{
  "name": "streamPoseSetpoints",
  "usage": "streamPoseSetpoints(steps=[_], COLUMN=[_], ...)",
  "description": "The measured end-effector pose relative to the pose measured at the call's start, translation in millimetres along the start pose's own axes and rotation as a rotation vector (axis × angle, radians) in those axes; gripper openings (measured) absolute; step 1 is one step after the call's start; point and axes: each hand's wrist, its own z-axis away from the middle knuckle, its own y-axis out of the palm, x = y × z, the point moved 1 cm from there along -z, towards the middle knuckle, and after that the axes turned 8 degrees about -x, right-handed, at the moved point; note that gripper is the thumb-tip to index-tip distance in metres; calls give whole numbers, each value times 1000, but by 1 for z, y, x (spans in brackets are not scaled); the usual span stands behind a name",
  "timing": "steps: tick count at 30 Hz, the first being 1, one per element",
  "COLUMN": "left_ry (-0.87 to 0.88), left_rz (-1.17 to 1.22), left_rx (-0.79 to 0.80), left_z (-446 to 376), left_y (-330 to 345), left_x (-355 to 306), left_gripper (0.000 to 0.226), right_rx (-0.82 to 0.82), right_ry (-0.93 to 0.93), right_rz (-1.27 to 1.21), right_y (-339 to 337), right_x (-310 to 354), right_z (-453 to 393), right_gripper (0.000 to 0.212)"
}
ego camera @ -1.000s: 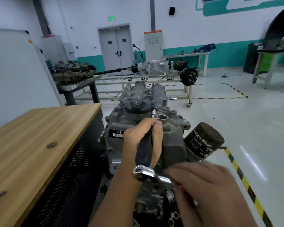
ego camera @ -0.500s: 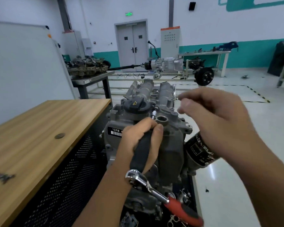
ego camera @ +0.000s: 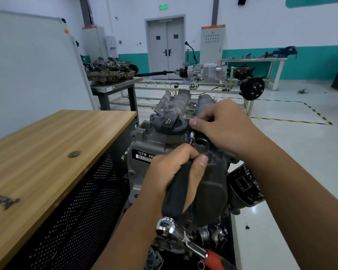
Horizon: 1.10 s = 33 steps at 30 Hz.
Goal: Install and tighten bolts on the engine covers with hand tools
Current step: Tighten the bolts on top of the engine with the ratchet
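Left hand first: it's wrapped tight round the black handle of a driver, thumb laid along the top, right in the centre of the frame. The thin shaft pokes out past my fingers and its tip sits down on the cylinder head cover, just right of the black oil filler cap. A chrome ratchet with a red grip is attached to the butt of that handle, lower centre, hanging free with no hand on it.

Right hand is just above, fingers curled in and pinching at something small right where the shaft tip lands. I can't actually see the bolt, my fingers cover it, so I'm guessing that's what I'm holding.

So my read: I'm at the seating stage for one cover bolt, guiding it and the bit together at a hole near the front of the cover. Next move needs the bit square in the bolt head and the bolt straight in its thread, then a few easy turns of the handle before the ratchet does anything. Cross-threading into that aluminium is the worry.

Further out: oil filter on the right of the engine, wooden bench top at left.
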Motion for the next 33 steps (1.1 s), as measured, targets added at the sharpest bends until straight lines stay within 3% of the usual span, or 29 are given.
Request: streamPoseSetpoints(steps=[7, 11, 16, 25, 33], left_ry=[21, 15, 59, 133, 155], left_rz=[-12, 41, 55, 100, 121], left_rx=[-44, -27, -1, -83, -146], left_z=[8, 6, 8, 23, 22], left_y=[-8, -9, -10, -6, -4], left_x=[-2, 7, 20, 30, 39], left_gripper=[27, 26, 23, 36, 30], right_rx=[-51, -185, -254, -348, -409], right_ry=[-86, -128, -52, -60, -77], right_rz=[-37, 11, -159, -278, -232], right_y=[0, 5, 13, 21, 24], right_x=[0, 1, -9, -9, -4], right_z=[12, 21, 31, 38, 36], right_gripper=[20, 18, 4, 8, 9])
